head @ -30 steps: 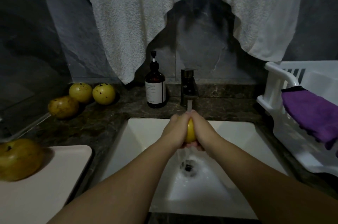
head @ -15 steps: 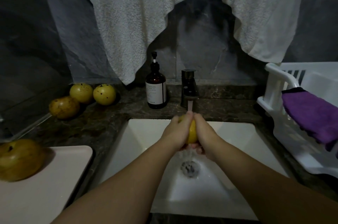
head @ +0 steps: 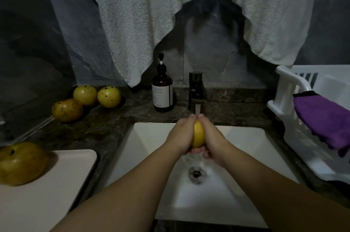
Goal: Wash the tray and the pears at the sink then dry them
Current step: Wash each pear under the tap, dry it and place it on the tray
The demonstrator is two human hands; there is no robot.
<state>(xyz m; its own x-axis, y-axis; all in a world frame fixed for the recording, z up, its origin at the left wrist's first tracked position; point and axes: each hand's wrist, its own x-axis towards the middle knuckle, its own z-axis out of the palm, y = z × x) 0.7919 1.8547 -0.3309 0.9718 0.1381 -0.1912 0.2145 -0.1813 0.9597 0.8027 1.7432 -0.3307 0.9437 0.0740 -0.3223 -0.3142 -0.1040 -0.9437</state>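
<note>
A yellow pear (head: 198,136) sits between both palms under the running tap (head: 197,92), over the white sink (head: 151,140). My left hand (head: 180,133) cups its left side and my right hand (head: 211,138) cups its right side, fingers curled round it. Water streams onto the fingertips and falls toward the drain (head: 196,174). Three more pears (head: 86,95) (head: 109,97) (head: 67,109) lie on the dark counter at the back left. Another pear (head: 20,163) rests on the pale tray (head: 56,190) at the near left.
A brown pump bottle (head: 162,89) stands left of the tap. A white towel (head: 151,13) hangs on the wall above. At the right, a white dish rack (head: 289,87) carries a purple cloth (head: 325,118).
Both hands have turned the pear slightly under the stream, and more of its yellow skin shows between them. Everything else is where it was.
</note>
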